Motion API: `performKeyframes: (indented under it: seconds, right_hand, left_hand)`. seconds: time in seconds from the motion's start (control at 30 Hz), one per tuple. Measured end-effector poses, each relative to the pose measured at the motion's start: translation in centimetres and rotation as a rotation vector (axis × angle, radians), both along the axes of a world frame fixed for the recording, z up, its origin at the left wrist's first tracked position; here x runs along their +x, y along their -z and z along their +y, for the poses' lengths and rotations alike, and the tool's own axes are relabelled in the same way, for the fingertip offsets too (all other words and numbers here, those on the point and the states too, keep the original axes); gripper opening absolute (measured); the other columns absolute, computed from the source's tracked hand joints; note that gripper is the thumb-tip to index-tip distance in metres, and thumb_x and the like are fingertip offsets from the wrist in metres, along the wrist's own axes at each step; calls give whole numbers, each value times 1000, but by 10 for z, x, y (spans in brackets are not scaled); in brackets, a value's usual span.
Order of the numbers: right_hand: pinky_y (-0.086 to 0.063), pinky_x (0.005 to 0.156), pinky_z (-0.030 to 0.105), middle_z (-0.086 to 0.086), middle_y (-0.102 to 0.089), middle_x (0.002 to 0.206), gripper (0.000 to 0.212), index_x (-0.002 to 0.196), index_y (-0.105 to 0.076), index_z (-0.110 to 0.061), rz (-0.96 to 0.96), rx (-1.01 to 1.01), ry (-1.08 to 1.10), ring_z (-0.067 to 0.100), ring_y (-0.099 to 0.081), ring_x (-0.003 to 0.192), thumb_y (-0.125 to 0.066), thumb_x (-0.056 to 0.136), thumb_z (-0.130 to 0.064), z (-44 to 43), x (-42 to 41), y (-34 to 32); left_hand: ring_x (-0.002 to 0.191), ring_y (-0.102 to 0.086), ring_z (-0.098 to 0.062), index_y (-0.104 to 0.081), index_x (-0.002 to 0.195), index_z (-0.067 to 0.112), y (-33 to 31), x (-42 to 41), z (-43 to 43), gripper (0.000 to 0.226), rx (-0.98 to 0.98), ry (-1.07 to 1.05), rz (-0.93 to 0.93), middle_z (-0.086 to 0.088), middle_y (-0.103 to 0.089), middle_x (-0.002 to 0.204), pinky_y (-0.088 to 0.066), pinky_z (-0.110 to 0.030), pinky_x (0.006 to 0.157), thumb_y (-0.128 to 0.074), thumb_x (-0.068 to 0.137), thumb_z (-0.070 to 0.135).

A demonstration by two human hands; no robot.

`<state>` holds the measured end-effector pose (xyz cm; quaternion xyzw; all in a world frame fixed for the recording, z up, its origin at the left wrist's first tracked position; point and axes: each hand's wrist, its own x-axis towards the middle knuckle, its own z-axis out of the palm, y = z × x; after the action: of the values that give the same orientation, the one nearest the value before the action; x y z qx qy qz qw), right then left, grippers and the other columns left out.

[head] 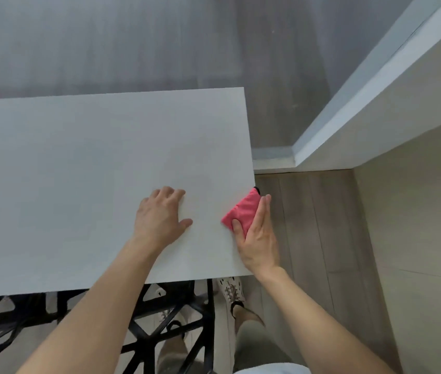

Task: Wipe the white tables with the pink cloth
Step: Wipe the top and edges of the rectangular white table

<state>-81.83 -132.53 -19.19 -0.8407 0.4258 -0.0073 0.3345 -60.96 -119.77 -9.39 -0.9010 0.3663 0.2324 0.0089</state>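
A white table [92,171] fills the left and middle of the head view. At its right edge lies the folded pink cloth [242,210], partly hanging over that edge. My right hand [257,238] grips the cloth, with the thumb on top of it and the fingers down along the table's side. My left hand [162,215] rests flat on the tabletop a little to the left of the cloth, fingers spread and holding nothing.
A black metal frame [144,319] shows under the table's near edge. White walls and a skirting corner [295,155] stand to the right. A strip of wood floor [308,225] runs between table and wall. My legs and shoes [231,290] stand below.
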Motion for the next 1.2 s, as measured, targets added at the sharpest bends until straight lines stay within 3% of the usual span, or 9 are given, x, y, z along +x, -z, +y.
performKeyframes:
  seconds: [0.1,0.17,0.23,0.33,0.43,0.6,0.87,1.03,1.2]
  right_hand:
    - [-28,132,40,12,-6,181,91,173,-2,-9,9,87,113,30,-23,164,-37,110,-64,-11,15,2]
    - [-48,117,44,16,-33,164,81,167,-25,-2,-37,-27,137,31,-51,139,-39,111,-58,-27,29,3]
    - [-56,97,43,12,-49,140,75,164,-33,-2,-74,-53,141,28,-59,114,-42,111,-55,-47,49,1]
    - [-54,95,45,14,-59,145,77,171,-16,-8,-146,47,186,36,-65,120,-48,113,-47,-87,100,0]
    - [-52,94,46,17,-68,139,59,162,-34,-11,-240,70,202,43,-68,120,-53,113,-38,-148,173,4]
    - [-46,112,45,20,-50,157,72,171,-23,-10,-264,112,155,41,-56,138,-57,112,-32,-205,250,7]
    - [-40,115,15,-13,-37,173,73,175,-12,-31,-438,208,118,11,-47,151,-52,114,-30,-90,99,-2]
    - [-45,114,39,7,-44,170,75,174,-16,-19,-353,181,100,32,-54,144,-56,112,-29,-160,186,4]
    - [-33,126,38,6,-21,180,76,174,-15,-18,-365,172,61,30,-35,161,-57,111,-23,-215,251,4]
  left_hand:
    - [161,-26,-27,-14,171,39,-2,13,-39,121,67,86,31,-1,-27,175,-30,-46,128,-87,79,65]
    - [167,-12,-28,1,172,42,-1,24,-67,139,83,131,25,-3,-11,181,-23,-48,132,-92,73,65]
    - [169,-2,-30,12,171,43,2,38,-95,152,93,172,10,-3,1,183,-20,-50,134,-96,66,64]
    - [168,11,-34,22,167,46,12,61,-130,172,153,192,24,-3,19,181,-15,-60,134,-103,51,64]
    - [165,23,-35,23,165,52,22,74,-142,183,205,195,77,2,32,177,-10,-70,131,-105,35,66]
    - [164,27,-35,25,163,54,24,75,-141,182,213,201,69,3,35,175,-8,-71,131,-104,37,66]
    - [162,30,-38,32,162,50,18,71,-144,184,244,210,74,0,39,173,-9,-73,130,-104,39,64]
    - [160,32,-42,36,160,48,16,70,-149,186,274,217,76,-3,41,172,-11,-76,128,-106,40,61]
    - [160,32,-42,38,158,48,15,69,-148,185,295,234,65,-4,42,172,-12,-75,128,-105,42,63]
